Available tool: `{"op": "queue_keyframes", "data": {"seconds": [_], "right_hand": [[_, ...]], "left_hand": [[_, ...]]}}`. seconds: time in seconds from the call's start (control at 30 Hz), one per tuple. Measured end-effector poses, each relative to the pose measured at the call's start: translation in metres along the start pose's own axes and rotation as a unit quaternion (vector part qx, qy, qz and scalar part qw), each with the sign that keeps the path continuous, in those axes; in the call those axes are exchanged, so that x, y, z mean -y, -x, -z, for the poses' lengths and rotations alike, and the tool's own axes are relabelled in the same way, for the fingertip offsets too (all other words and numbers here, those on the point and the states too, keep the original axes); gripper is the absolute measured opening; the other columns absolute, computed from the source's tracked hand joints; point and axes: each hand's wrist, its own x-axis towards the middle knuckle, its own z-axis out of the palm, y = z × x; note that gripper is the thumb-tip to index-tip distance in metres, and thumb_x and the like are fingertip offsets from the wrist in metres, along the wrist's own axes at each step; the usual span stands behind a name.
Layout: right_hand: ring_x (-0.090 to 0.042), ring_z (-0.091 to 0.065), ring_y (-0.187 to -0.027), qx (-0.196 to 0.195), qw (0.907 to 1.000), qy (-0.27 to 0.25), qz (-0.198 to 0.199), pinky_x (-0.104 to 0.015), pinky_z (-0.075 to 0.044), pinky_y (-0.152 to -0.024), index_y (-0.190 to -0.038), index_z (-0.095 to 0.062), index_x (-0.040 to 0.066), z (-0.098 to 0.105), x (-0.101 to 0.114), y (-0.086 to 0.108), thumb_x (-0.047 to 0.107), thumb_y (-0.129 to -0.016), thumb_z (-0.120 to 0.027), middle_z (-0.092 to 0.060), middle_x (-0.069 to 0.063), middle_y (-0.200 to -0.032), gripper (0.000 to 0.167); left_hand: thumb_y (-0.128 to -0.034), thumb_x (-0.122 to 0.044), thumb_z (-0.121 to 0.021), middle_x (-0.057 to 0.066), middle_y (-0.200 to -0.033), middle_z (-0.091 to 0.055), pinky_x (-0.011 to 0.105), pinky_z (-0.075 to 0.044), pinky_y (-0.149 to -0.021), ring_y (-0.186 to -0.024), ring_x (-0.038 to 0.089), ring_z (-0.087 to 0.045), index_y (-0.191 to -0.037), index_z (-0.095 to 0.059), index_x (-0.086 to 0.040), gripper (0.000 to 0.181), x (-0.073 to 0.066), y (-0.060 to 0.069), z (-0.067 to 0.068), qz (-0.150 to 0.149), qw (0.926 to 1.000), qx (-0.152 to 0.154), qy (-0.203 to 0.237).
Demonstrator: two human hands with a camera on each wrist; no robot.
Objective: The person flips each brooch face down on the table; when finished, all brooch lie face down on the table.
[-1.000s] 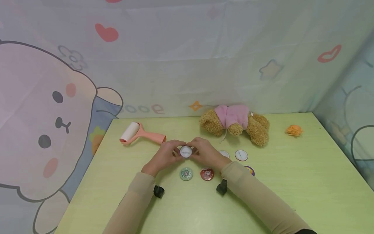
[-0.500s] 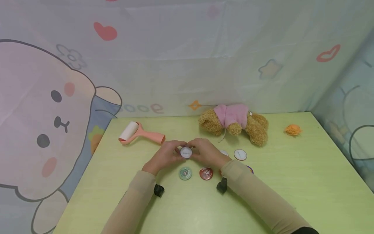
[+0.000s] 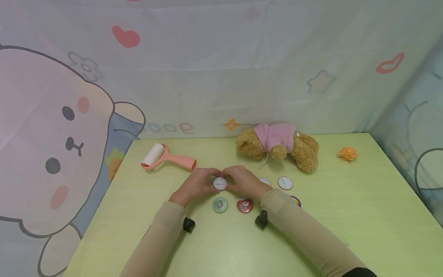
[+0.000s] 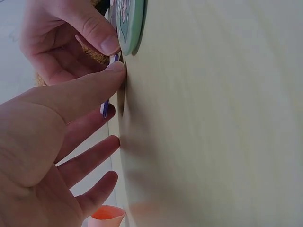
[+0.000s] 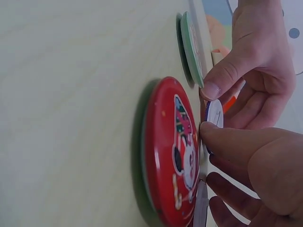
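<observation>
Both hands hold one round badge (image 3: 220, 183), its white pinned back facing up, just above the table. The left hand (image 3: 198, 184) pinches its left edge between thumb and fingers; the right hand (image 3: 245, 182) pinches the right edge. In the right wrist view the badge (image 5: 216, 114) shows a blue rim between the two thumbs. Below the hands lie a green badge (image 3: 220, 205) and a red badge (image 3: 245, 205), picture side up. Two white-backed badges, one (image 3: 285, 183) in full view and one (image 3: 265, 181) partly covered, lie right of the right hand.
A purple badge (image 3: 295, 201) is partly hidden by the right sleeve. Behind are a pink-handled lint roller (image 3: 178, 159) at left, a teddy bear in pink (image 3: 277, 140) and an orange tuft (image 3: 348, 154) at right, on the pale green table (image 3: 363, 215).
Both hands have come slightly nearer the table's front with the badge, lowering it a little in the head view. The other objects lie as before.
</observation>
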Motion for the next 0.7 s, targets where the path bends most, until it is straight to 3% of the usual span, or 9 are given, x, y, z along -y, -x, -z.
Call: {"op": "queue_keyframes", "data": {"seconds": [0.4,0.7], "right_hand": [[-0.026,-0.068,-0.115,0.011,0.9995,0.004,-0.028,-0.043,-0.05,-0.107,-0.122,-0.073,0.003,0.0009,-0.0018,0.0002,0.009,-0.087,-0.085,-0.075,-0.009,-0.119,0.037],[-0.027,-0.069,-0.113,0.021,0.9997,0.002,-0.013,-0.043,-0.052,-0.105,-0.12,-0.073,0.003,0.0039,-0.0019,0.0006,0.008,-0.088,-0.084,-0.076,-0.009,-0.116,0.034]], "left_hand": [[-0.0804,-0.014,-0.092,0.005,-0.119,-0.076,0.045,-0.051,-0.106,-0.117,0.026,-0.068,-0.123,-0.074,-0.006,0.047,0.0004,-0.0019,0.0005,0.013,0.9997,0.02,-0.011],[-0.0809,-0.014,-0.092,0.007,-0.119,-0.077,0.045,-0.053,-0.103,-0.115,0.027,-0.07,-0.123,-0.074,-0.005,0.046,0.001,-0.0013,0.0007,0.011,0.9996,0.017,-0.021]]}}
